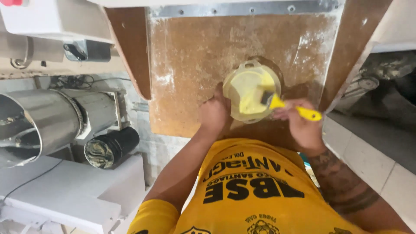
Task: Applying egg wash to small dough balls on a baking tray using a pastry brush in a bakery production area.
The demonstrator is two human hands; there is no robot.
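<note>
Rough, dusty brown wooden board surface [190, 65], matt and flour-streaked; dull metal strip [242, 8] along its far edge. Pale plastic tub [247, 93], smooth; glossy yellow plastic-handled brush [299, 110]; shiny steel cylinder [47, 117].

There is a single view, from a camera worn on the person's head. It looks steeply down along the chest, so the yellow printed shirt [242, 190] fills the lower edge and its print reads upside down. The camera sits close to the hands, both forearms running up from the bottom. Beyond them it faces a floury brown board [195, 65], with a shiny steel cylinder [39, 121] at the left margin.
</note>
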